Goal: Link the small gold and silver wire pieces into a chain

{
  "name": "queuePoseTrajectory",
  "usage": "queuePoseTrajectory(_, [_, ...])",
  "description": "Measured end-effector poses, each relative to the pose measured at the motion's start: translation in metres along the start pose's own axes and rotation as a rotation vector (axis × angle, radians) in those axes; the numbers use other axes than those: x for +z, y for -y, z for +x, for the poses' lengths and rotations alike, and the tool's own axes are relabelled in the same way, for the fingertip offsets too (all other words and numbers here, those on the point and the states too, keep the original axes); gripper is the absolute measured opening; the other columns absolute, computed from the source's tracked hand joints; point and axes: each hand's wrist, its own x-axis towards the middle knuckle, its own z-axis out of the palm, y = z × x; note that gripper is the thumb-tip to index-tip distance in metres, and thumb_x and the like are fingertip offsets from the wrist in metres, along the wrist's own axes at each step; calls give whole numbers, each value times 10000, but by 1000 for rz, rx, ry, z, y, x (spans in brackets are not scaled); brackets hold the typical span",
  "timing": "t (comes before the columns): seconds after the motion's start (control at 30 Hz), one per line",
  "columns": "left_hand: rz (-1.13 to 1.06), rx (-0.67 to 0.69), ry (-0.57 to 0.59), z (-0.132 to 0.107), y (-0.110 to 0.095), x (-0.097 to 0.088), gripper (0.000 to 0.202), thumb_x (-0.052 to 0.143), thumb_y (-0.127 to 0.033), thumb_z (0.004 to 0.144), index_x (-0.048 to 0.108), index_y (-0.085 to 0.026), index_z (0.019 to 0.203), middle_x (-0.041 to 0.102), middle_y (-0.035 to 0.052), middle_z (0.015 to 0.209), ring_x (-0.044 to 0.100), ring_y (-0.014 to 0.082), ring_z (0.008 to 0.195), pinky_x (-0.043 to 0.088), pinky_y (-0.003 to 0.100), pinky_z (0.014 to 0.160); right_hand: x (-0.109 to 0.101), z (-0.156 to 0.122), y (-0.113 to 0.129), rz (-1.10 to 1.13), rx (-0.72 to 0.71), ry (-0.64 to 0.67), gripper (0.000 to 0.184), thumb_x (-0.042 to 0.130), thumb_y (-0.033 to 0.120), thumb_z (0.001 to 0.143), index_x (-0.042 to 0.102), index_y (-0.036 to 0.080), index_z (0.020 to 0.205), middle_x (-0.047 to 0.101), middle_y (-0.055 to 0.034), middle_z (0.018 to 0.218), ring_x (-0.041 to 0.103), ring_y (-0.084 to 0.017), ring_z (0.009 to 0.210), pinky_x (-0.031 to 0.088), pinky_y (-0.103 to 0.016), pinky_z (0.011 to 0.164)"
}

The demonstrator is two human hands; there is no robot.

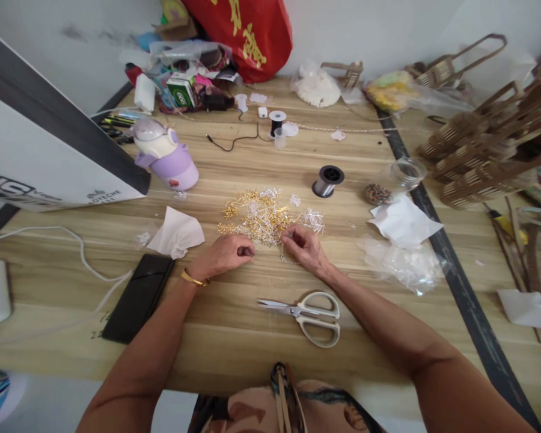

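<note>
A heap of small gold and silver beads and findings [256, 218] lies in the middle of the wooden table [234, 337]. My left hand [223, 255] rests just below the heap, fingers curled in a pinch on something too small to name. My right hand [303, 248] is at the heap's lower right edge, fingers pinched too on a tiny piece I cannot make out. A gold bangle [193, 279] sits on my left wrist. White-handled scissors [309, 311] lie shut on the table below my right hand.
A black phone [139, 296] and a crumpled tissue [177, 233] lie left. A grey thread spool [327, 180], a bead dish [377, 193], a glass jar [408, 172], white paper [403, 222] and plastic bags sit right. A lilac bottle [166, 154], clutter and woven baskets [487, 150] line the back.
</note>
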Motion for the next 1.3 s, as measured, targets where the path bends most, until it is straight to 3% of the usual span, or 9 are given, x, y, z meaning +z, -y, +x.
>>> queuePoseTrajectory(0.37, [157, 78, -134, 8, 3, 16, 115, 571, -152, 812, 669, -186, 762, 615, 21, 743, 534, 146, 686, 386, 265, 668, -1, 1, -2, 151, 56, -5, 217, 591, 389, 838, 565, 173, 841, 477, 44, 577, 393, -74, 469, 304, -211, 436])
queuePoseTrajectory(0.67, [144, 70, -257, 22, -7, 29, 137, 549, -144, 833, 680, -184, 845, 662, 43, 828, 578, 153, 731, 424, 269, 692, -1, 2, 4, 220, 85, 44, 287, 609, 452, 812, 554, 172, 844, 594, -1, 671, 441, -77, 479, 329, -209, 415])
queuePoseTrajectory(1.13, [156, 36, -261, 29, -12, 35, 97, 602, -153, 800, 694, -184, 789, 667, 35, 762, 583, 164, 700, 415, 272, 666, -3, 4, 5, 347, 97, -38, 314, 650, 465, 781, 548, 169, 815, 569, 17, 629, 425, -64, 453, 305, -200, 410])
queuePoseTrajectory(1.3, [310, 200, -142, 23, -27, 47, 148, 541, -162, 857, 686, -181, 886, 636, 58, 877, 592, 184, 838, 453, 312, 791, -3, 5, 6, 376, 94, -53, 333, 666, 476, 763, 546, 169, 805, 571, 16, 632, 421, -62, 452, 298, -200, 408])
